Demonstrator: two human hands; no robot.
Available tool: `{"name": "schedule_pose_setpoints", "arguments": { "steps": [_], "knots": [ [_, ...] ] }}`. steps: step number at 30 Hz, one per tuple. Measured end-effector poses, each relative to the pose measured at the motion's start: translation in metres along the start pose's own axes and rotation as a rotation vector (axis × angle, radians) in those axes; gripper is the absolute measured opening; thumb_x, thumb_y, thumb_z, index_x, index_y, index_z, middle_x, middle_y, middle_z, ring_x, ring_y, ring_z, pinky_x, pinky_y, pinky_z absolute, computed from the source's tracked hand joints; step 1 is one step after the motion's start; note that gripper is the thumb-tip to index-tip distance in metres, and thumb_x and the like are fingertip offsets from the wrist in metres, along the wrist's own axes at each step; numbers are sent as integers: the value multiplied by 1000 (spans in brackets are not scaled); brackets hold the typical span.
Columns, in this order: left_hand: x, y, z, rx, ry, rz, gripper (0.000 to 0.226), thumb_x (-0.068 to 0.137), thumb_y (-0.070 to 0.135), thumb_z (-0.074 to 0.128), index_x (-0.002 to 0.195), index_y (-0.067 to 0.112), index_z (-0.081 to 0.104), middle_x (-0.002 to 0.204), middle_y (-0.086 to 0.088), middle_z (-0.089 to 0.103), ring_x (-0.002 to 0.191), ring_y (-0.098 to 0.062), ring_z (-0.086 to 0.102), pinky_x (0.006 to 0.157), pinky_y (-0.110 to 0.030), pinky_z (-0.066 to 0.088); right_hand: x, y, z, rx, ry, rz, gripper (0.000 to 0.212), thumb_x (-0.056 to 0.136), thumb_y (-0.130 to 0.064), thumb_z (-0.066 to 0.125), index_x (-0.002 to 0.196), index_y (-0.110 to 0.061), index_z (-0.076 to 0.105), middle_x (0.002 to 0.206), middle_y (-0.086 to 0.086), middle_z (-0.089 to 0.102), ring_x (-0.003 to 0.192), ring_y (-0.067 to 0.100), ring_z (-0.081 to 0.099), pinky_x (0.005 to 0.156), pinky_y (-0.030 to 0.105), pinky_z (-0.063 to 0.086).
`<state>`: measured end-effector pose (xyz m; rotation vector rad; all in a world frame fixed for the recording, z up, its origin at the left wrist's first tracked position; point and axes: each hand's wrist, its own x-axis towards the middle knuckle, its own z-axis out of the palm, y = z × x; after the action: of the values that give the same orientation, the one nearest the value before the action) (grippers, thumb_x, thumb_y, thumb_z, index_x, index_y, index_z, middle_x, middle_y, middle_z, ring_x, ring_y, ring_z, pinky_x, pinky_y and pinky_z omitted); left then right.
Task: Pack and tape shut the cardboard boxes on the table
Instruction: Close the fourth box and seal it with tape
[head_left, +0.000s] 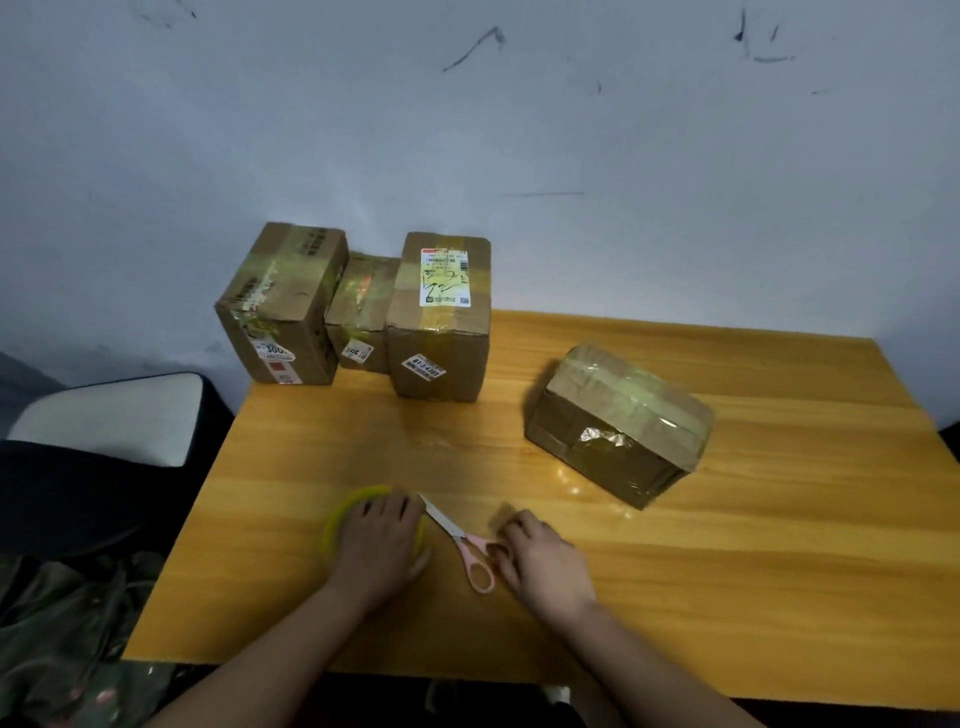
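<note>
Two hands down near the table's front edge, both on tools. Left hand (382, 540) lies over the yellow tape roll (340, 512), fingers draped on it, roll flat on the table (779, 571). Whether it actually grips or just rests, cannot tell. Right hand (540, 558) sits at the pink handles of the scissors (462, 540), fingers curled at the near loop; looks like a pinch, not certain. Blades closed, pointing toward the left hand.

Boxes: four in view, all look closed and taped. Lone box (618, 421) stands right of centre, well apart from the hands, tape band across its top and down the front. Other three are bunched at the back left corner, touching: tall box (283, 306) at the left edge, small box (361, 312) wedged between, labelled box (441, 317) to its right.

Judgement: sealing looks done or nearly so; no open flaps visible. Far sides hidden, so can't confirm every seam.

Around: pale chair seat (119, 415) off the left edge, dark fabric (67, 623) below it. Nothing lies between hands and boxes.
</note>
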<state>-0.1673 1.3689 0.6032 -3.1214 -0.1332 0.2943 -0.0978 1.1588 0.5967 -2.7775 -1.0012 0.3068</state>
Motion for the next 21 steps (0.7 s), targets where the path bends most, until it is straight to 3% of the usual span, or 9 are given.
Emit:
{"name": "schedule_pose_setpoints", "arguments": {
  "steps": [1, 3, 5, 7, 9, 11, 14, 18, 21],
  "knots": [
    [10, 6, -8, -43, 43, 23, 46, 66, 48, 77, 98, 17, 66, 95, -5, 62, 80, -24, 65, 70, -35, 52, 0, 10, -7, -3, 118, -12, 32, 93, -38, 41, 108, -20, 64, 115, -2, 56, 95, 17, 62, 68, 26, 51],
    [34, 29, -30, -168, 102, 106, 48, 85, 49, 55, 123, 18, 56, 125, -7, 55, 111, -27, 58, 90, -42, 46, 3, 40, -25, -23, 334, 0, 28, 90, -35, 47, 100, -18, 66, 103, -1, 60, 87, 19, 60, 65, 30, 51],
    [63, 53, -48, -187, 131, 183, 57, 95, 47, 43, 144, 19, 34, 149, -4, 33, 137, -23, 33, 111, -40, 26, 9, 68, -53, -49, 459, 96, 29, 90, -34, 48, 107, -17, 65, 109, 0, 61, 94, 22, 57, 73, 35, 48],
    [91, 78, -62, -205, 204, 237, 63, 95, 47, 45, 148, 17, 28, 154, -4, 28, 142, -19, 24, 116, -36, 18, 18, 94, -77, -99, 523, 205, 40, 91, -39, 41, 118, -19, 62, 119, 0, 61, 107, 22, 55, 84, 36, 43],
    [118, 102, -71, -198, 269, 261, 67, 93, 49, 47, 148, 16, 28, 154, -4, 29, 144, -19, 22, 118, -37, 15, 28, 111, -92, -102, 452, 268, 55, 90, -47, 33, 132, -19, 55, 135, 0, 55, 127, 23, 48, 98, 38, 40],
    [139, 120, -78, -154, 254, 247, 71, 93, 51, 44, 150, 17, 21, 157, -3, 22, 146, -19, 14, 120, -38, 10, 38, 125, -94, -103, 269, 286, 65, 93, -56, 28, 148, -21, 34, 153, -2, 36, 145, 21, 25, 113, 40, 25],
    [162, 138, -81, -124, 202, 203, 74, 94, 51, 42, 153, 18, 11, 160, -1, 10, 148, -18, 5, 121, -38, 5, 50, 143, -85, -121, 91, 238, 67, 99, -56, 29, 154, -24, 11, 162, -4, 7, 150, 19, -1, 119, 38, 4],
    [166, 143, -77, -61, 148, 224, 76, 95, 53, 40, 153, 21, 3, 161, 0, -5, 148, -19, -8, 120, -39, -2, 47, 163, -77, -207, 168, 116, 57, 96, -47, 32, 147, -22, 38, 155, -1, 34, 144, 24, 29, 114, 43, 31],
    [169, 149, -74, 19, 136, 265, 80, 94, 58, 36, 154, 21, -1, 161, -1, -12, 147, -20, -12, 119, -38, -6, 41, 186, -78, -258, 219, -56, 58, 92, -47, 34, 143, -21, 46, 150, -1, 43, 138, 22, 40, 111, 38, 28]
  ]
}}
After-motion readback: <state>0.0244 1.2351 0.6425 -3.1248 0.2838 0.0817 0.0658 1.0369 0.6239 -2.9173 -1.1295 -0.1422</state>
